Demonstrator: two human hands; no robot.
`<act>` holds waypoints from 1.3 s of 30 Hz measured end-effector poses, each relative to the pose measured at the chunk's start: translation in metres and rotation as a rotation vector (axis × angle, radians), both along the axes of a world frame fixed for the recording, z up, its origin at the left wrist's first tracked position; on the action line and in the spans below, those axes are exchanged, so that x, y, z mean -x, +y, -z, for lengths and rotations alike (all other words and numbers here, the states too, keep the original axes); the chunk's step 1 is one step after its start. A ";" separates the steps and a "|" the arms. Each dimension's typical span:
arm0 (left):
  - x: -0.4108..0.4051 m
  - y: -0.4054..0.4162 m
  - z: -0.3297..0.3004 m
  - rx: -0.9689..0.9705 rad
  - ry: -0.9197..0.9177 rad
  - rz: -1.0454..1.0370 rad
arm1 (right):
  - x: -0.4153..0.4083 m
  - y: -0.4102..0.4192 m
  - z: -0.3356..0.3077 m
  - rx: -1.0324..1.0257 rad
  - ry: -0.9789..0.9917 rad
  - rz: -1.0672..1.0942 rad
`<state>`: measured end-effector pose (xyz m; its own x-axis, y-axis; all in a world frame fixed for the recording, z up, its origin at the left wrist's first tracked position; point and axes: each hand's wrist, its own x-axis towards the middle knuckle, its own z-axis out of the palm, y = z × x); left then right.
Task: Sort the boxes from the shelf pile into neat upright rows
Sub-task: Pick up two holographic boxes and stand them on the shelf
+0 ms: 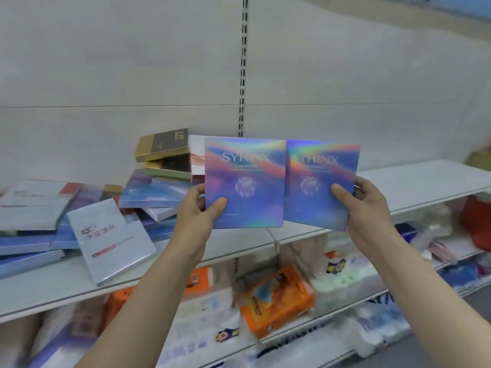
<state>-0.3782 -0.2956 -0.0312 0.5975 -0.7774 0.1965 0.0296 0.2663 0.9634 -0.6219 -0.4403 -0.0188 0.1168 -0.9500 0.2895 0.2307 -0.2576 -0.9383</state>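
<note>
Two flat holographic blue boxes marked SYRINX are held upright side by side above the white shelf (414,179). My left hand (198,208) grips the left box (245,181) at its lower left corner, thumb on the front. My right hand (365,205) grips the right box (318,184) at its right edge; that box tilts slightly and its left edge is hidden behind the left one. A jumbled pile of boxes (148,192) lies on the shelf to the left: blue flat ones, gold-and-black ones (163,148) on top, and a white box (110,240) near the front edge.
The shelf to the right of the held boxes shows bare white surface. A slotted upright (243,67) runs up the back wall. Lower shelves hold soft packs, including orange packets (276,298) and white tissue bundles (345,282).
</note>
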 end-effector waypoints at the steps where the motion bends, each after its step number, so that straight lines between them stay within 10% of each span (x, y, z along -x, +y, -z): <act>1: 0.008 -0.016 0.000 0.000 -0.008 0.013 | 0.010 -0.012 -0.001 0.000 -0.007 0.007; 39: 0.137 -0.294 0.011 -0.067 -0.073 -0.549 | -0.014 -0.448 0.083 -0.040 0.295 -0.446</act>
<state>-0.5153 -0.5899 -0.0426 0.9047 -0.3685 0.2136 -0.1639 0.1616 0.9731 -0.6083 -0.8883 -0.1017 0.5825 -0.7992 0.1480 0.0342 -0.1579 -0.9869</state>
